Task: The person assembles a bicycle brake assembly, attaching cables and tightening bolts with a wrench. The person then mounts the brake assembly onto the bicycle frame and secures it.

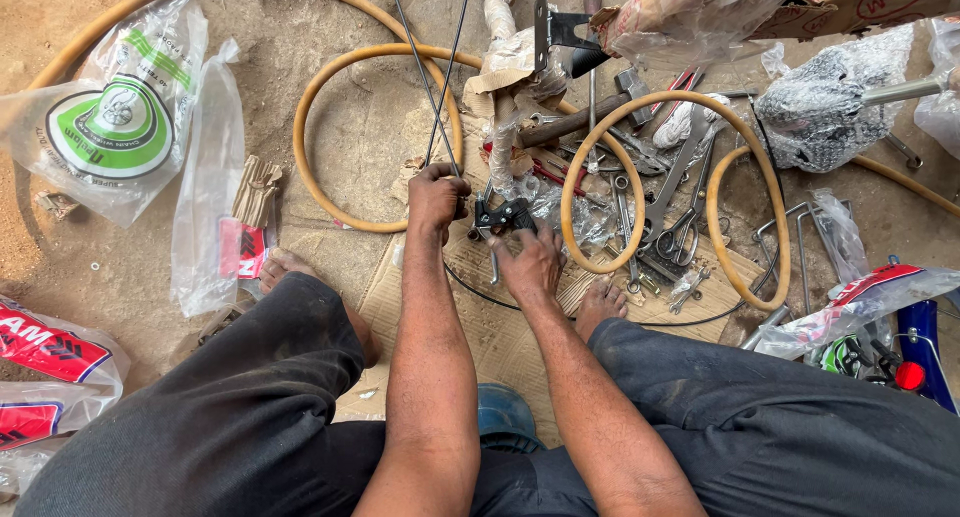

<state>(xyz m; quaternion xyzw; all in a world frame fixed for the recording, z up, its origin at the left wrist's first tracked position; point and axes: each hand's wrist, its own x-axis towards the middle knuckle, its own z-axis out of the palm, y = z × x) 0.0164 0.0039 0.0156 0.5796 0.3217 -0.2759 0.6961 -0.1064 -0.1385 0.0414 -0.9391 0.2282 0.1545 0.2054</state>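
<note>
Seated person, working on a cardboard sheet (500, 337) laid on the dirt floor.

Left hand (437, 199): fingers closed around the lower ends of two thin rods (432, 87), which run up and away from the sheet. Grip looks firm; the fingertips are hidden behind the knuckles.

Right hand (530, 265): fingers curled over the near end of a black brake lever (503, 217), pinching it from below. The lever lies just beyond this hand, beside the left hand, at the far edge of the sheet. A dark cable (490, 295) curves across the sheet under both forearms.

Judgement: the step in hand appears to be fitting or adjusting the lever assembly while the rods are held steady. The next move would call for one hand to stay as anchor while the other works the small metal parts; whether the rods touch the lever cannot be told.

Beyond the lever: a yellow hose (380, 137) in loops, and spanners (660, 207) right of it.
</note>
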